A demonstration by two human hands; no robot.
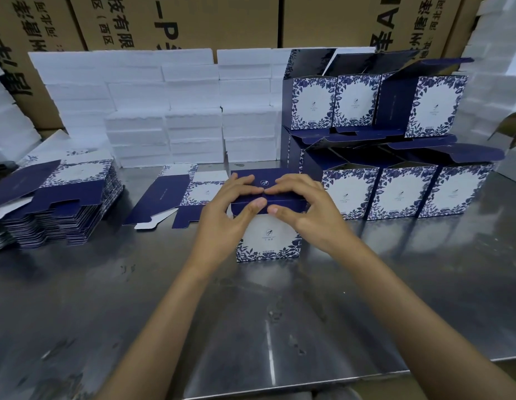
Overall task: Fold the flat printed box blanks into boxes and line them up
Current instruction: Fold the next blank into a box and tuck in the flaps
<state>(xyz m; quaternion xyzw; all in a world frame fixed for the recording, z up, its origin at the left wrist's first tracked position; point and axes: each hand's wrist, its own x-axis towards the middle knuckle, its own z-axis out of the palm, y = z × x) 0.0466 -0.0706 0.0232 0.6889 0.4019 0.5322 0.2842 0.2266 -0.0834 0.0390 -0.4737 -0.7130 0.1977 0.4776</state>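
Several brown cartons [176,21] standing along the back, white foam blocks [164,111] piling up before them on the steel table [106,313]. Six folded boxes [395,145] lining up at the right in two tiers of three with lids open, a stack of flat blanks [57,203] lying at the left edge, one loose blank [176,197] lying flat between that stack and the hands. Sitting upright at the table's middle, the box being folded [267,226], with left hand [230,209] and right hand [303,206] both curling over its dark blue lid, fingers pressing on top and thumbs on the front flap, fingertips nearly meeting.
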